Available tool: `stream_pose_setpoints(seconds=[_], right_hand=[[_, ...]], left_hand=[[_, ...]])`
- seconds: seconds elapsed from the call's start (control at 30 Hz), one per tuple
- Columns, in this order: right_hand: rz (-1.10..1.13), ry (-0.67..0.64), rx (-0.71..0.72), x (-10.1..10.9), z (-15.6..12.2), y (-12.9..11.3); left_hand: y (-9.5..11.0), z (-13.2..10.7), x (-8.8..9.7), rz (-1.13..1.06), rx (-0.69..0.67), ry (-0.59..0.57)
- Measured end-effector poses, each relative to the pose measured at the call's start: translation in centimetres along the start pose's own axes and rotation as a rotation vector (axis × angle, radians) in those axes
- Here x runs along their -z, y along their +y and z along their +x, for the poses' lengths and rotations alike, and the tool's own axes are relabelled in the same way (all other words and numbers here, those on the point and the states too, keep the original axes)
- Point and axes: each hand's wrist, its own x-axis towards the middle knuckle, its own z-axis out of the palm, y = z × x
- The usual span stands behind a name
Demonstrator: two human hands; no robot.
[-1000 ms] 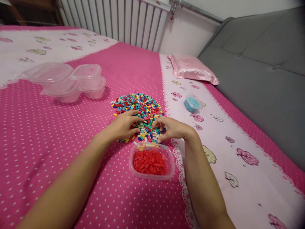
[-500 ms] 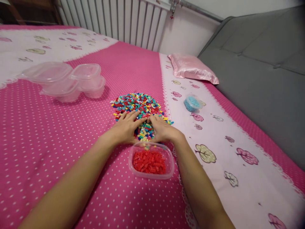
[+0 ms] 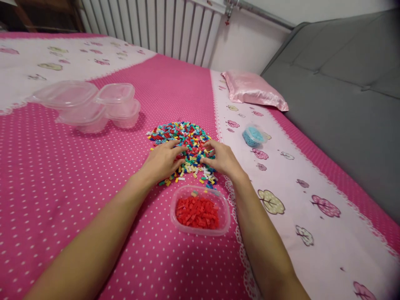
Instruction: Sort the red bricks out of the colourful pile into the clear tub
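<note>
A heap of small multicoloured toy bricks (image 3: 194, 143) lies spread on the pink dotted bedspread. My left hand (image 3: 165, 160) rests at the heap's left side, fingers apart and curved over the bricks. Across from it, my right hand (image 3: 221, 157) is at the right side, its thumb and fingers spread with a gap between them. I see nothing held in either hand. Just in front of the heap, between my forearms, stands a clear plastic container (image 3: 200, 231) with red bricks (image 3: 197, 212) in it. Some loose bricks lie between the heap and this container.
Several clear plastic containers (image 3: 81, 112) are stacked at the left. On the white printed strip to the right sits a small clear container of light blue bricks (image 3: 253, 135). Farther back are a pink pillow (image 3: 253, 89), a grey headboard (image 3: 340, 79) and a white radiator (image 3: 153, 27).
My hands were close together at the heap's near side and have moved apart, left and right. Bricks between them are now more exposed and scattered along the near edge.
</note>
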Motion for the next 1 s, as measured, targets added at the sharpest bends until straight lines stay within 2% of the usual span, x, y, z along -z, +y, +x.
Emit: stream_pose_setpoints(seconds=[0.07,0.17,0.2,0.27,0.37,0.43,0.53,0.7,0.87,1.0], right_hand=[[-0.054,-0.072,-0.054,1.3,-0.6,0.2],[-0.131,-0.345,-0.054,3.2,-1.6,0.3],[-0.154,-0.401,-0.056,3.5,-1.9,0.3],[-0.196,-0.468,-0.095,3.7,-2.3,0.0],[-0.261,-0.513,-0.193,2.7,-2.4,-0.9],[-0.288,-0.499,-0.224,1.7,-2.2,-1.6],[-0.239,-0.462,-0.193,0.7,-1.9,-2.6],[-0.219,-0.427,-0.172,0.5,-1.6,-3.0],[-0.235,-0.349,-0.225,1.5,-1.4,-2.1],[-0.191,-0.181,-0.229,1.9,-1.1,-1.4]], left_hand=[[-0.3,-0.1,0.3,-0.052,-0.03,-0.006],[-0.3,-0.6,0.8,-0.13,-0.123,-0.116],[-0.2,-0.7,0.8,-0.132,-0.141,-0.164],[0.1,-1.1,0.7,-0.09,-0.153,-0.224],[0.8,-1.2,0.3,-0.013,-0.145,-0.246],[1.3,-1.2,0.0,0.007,-0.128,-0.256],[1.9,-1.0,-0.2,0.023,-0.109,-0.26],[2.7,-0.7,-0.4,0.047,-0.096,-0.185],[1.8,-0.4,0.0,0.077,0.054,-0.071],[0.6,-0.2,0.2,-0.026,0.11,0.032]])
